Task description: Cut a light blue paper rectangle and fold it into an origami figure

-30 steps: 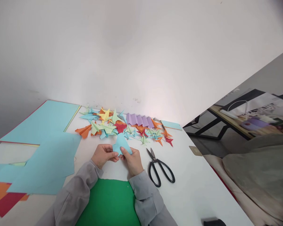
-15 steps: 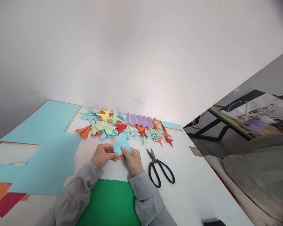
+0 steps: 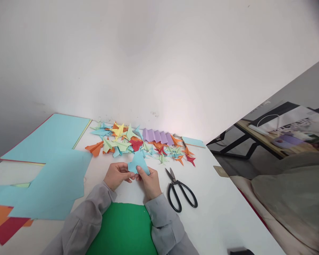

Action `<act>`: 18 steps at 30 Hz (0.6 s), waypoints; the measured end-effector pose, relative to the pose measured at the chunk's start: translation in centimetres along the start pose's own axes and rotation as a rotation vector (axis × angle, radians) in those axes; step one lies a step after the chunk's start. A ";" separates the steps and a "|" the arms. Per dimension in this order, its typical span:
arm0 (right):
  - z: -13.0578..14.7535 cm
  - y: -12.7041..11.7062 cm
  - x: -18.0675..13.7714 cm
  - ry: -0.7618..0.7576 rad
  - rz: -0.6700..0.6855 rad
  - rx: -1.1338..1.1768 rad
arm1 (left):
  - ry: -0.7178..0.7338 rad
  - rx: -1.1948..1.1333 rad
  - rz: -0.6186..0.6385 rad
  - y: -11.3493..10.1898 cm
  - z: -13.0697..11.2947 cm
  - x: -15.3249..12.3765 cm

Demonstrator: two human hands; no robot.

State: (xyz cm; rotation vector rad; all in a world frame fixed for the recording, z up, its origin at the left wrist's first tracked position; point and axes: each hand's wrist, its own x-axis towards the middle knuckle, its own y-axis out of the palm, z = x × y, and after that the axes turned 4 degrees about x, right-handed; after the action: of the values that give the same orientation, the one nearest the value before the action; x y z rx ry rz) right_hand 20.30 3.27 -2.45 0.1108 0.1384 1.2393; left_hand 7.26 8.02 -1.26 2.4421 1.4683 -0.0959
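Both hands meet at the middle of the white table (image 3: 218, 216) and pinch a small folded light-blue paper piece (image 3: 137, 162). My left hand (image 3: 118, 176) grips its left lower edge with closed fingers. My right hand (image 3: 149, 182) holds the right lower edge, thumb pressed on top. The paper's point stands up and away from me. Just behind it lies a heap of folded paper shapes (image 3: 138, 143) in orange, yellow, green, red and blue.
Black scissors (image 3: 180, 192) lie shut to the right of my right hand. Large light-blue sheets (image 3: 53, 177) and orange and red sheets (image 3: 5, 223) cover the left side. A purple pleated paper (image 3: 156, 135) lies by the wall. A green sheet (image 3: 122, 230) sits near my chest.
The hands and the blue paper have barely shifted; the fingers work slightly at its lower edge. Nothing else has moved.
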 end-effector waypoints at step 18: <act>-0.4 -0.4 0.2 -0.011 -0.044 0.012 | -0.056 -0.113 -0.100 -0.1 0.4 0.2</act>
State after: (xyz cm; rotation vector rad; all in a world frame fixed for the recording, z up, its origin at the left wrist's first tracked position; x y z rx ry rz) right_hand 20.66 3.35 -2.90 0.1245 0.1385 1.1939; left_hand 7.29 8.11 -1.74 2.2590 1.5283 -0.0992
